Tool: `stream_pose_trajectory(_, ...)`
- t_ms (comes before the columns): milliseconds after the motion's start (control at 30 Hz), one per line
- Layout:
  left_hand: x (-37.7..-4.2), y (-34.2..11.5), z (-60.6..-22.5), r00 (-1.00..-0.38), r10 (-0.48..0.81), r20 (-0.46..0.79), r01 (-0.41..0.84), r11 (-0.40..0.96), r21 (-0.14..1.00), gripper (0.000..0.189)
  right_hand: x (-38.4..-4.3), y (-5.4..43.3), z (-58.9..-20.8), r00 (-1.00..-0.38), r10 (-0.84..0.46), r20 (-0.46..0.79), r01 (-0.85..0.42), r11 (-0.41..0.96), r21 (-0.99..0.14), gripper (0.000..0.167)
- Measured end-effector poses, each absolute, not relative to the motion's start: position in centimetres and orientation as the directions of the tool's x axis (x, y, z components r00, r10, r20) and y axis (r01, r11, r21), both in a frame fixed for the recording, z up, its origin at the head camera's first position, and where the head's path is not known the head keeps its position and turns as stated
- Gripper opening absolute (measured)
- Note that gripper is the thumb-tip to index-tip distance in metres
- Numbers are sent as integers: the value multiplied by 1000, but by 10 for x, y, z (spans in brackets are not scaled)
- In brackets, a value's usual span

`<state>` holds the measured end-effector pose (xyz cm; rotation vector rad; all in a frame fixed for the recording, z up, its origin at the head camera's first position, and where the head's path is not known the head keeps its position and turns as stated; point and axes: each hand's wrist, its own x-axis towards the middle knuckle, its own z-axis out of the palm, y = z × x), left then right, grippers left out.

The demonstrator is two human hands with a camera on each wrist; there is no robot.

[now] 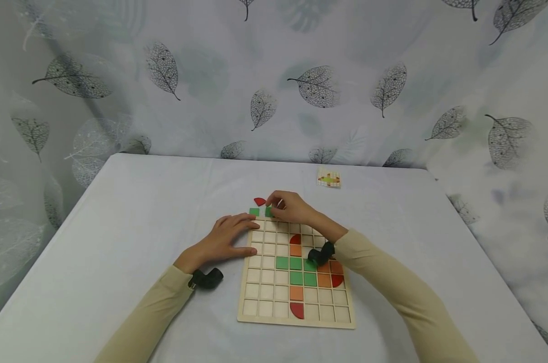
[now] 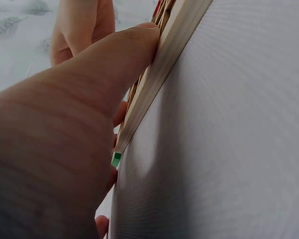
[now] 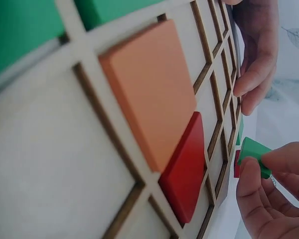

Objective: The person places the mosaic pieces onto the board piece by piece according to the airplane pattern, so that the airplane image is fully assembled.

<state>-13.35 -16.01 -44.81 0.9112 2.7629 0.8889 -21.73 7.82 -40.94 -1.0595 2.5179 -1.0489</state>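
Observation:
A wooden grid board (image 1: 251, 306) lies flat on the table, with green, orange and red tiles set in some of its squares. Beyond its far edge, my right hand (image 1: 292, 207) pinches a green square tile (image 3: 255, 154) between thumb and fingertips. My left hand (image 1: 228, 237) rests along the board's left edge, its thumb (image 2: 139, 42) touching the wooden rim and its fingers extended. In the right wrist view, an orange square tile (image 3: 149, 92) and a red rounded tile (image 3: 185, 169) sit side by side in the grid.
Another green square tile (image 1: 254, 212) and a red quarter-round tile (image 1: 259, 201) lie loose past the board's far edge. Farther back is a small pattern card (image 1: 329, 178). A leaf-print cloth (image 1: 319, 85) hangs behind the white-covered table (image 1: 165, 186).

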Motion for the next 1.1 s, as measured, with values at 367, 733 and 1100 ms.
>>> stream_pose_trajectory(367,-133,-160,-449,-817,571,79,510,652,561,59,-212,91,-410,-732,-681,37,-452,445,-773,17)
stream_pose_trajectory(733,-133,-160,-446,-815,573,88,516,648,560,59,-202,103,-412,-728,-685,-39,-323,393,-861,20)
stream_pose_trajectory(1100,-133,-160,-447,-813,574,99,523,645,557,59,-188,108,-411,-673,-738,-47,-323,351,-879,24)
